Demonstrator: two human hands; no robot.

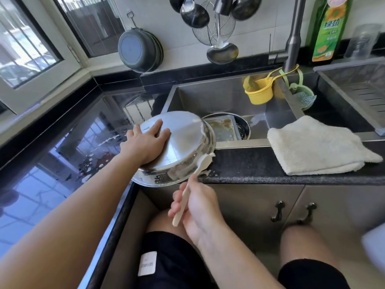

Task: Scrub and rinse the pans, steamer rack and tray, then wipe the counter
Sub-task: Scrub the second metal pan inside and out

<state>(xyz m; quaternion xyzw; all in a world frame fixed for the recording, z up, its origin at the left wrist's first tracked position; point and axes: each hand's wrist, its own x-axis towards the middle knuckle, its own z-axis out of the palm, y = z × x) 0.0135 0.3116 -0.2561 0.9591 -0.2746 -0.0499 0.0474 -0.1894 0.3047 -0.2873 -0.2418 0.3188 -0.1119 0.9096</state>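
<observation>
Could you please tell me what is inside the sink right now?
In the sink, a dirty tray sits in a round pan. The upturned pan hides what lies left of it.

A round stainless steel pan sits upside down and tilted at the centre of the frame, its rim resting where the glossy surface at left meets the sink's front edge, white foam smeared along its right side. Just behind it, in the sink, lies a second round pan holding a rectangular tray soiled with brown residue.
</observation>
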